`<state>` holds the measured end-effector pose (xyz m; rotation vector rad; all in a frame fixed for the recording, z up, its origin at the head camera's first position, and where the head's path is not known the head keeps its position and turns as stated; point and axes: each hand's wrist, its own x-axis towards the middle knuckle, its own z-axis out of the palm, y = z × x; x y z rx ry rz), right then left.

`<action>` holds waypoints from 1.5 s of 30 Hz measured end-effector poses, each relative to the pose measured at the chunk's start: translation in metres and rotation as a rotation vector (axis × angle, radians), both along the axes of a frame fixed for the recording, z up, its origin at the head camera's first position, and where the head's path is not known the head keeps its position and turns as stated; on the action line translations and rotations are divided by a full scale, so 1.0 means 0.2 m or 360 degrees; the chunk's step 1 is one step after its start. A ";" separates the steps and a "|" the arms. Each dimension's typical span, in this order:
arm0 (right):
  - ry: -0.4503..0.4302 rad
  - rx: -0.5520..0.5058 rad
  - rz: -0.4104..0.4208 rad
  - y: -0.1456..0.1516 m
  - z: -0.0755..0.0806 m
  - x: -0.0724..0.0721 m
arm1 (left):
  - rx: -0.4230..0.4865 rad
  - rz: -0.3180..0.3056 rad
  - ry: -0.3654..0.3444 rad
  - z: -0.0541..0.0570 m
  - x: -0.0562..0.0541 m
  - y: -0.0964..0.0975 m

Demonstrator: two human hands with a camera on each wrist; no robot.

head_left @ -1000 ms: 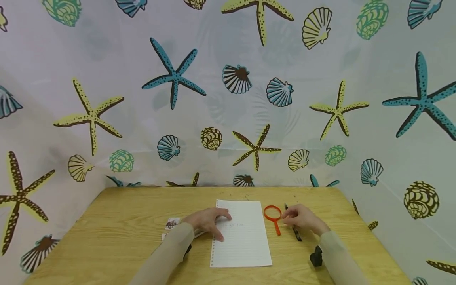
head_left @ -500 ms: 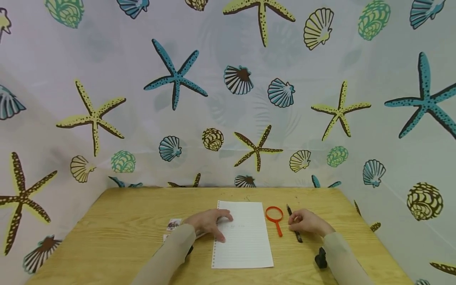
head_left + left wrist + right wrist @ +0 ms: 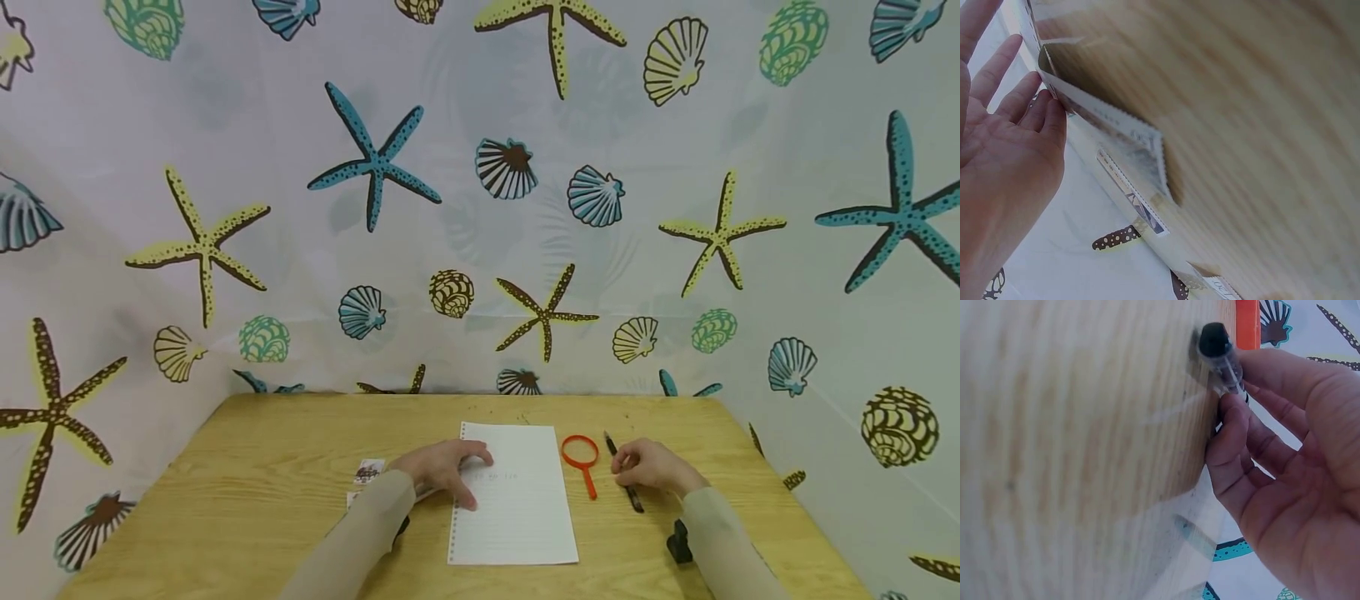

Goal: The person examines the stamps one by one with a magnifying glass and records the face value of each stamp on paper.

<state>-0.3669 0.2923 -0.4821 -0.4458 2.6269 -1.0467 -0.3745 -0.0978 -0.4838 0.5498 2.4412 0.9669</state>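
A sheet of lined paper point(image 3: 517, 517) with punched holes down its left side and faint writing lies on the table. My left hand point(image 3: 442, 467) rests on its left edge, fingers spread. Beside that hand are postage stamps point(image 3: 368, 471); in the left wrist view, one curled stamp point(image 3: 1107, 115) stands up near the fingertips. My right hand point(image 3: 660, 468) pinches a black pen point(image 3: 636, 500) between thumb and fingers, low over the table. The right wrist view shows the pen's clear barrel and dark end point(image 3: 1215, 341) poking out of the grip.
Between the paper and the pen lies a red magnifying glass point(image 3: 588, 483), its handle toward me. The wooden table point(image 3: 247, 500) ends at a white curtain point(image 3: 465, 233) printed with starfish and shells. A black wrist device point(image 3: 680, 542) sits under the right sleeve.
My right hand has drawn back slightly to the right, away from the magnifying glass, its fingers closing in on the pen. The left hand stays on the paper. The head view shifts slightly.
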 end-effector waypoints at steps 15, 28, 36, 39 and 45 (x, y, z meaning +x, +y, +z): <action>-0.0152 -0.0063 -0.0094 0.01 0.03 0.01 | -0.0070 -0.0025 0.0047 0.01 0.01 0.00; -0.0113 -0.0350 0.0005 0.04 -0.03 0.00 | -0.0130 -0.0082 0.0094 0.00 -0.01 0.00; -0.0057 -0.0505 -0.0017 0.01 -0.04 0.00 | -0.0127 -0.0088 0.0104 -0.01 -0.02 0.00; -0.0073 -0.0577 0.0006 0.00 -0.04 0.00 | -0.0128 -0.0090 0.0102 -0.01 -0.02 0.00; -0.0117 -0.0626 0.0024 -0.04 -0.04 0.00 | -0.0128 -0.0095 0.0105 -0.01 -0.02 -0.01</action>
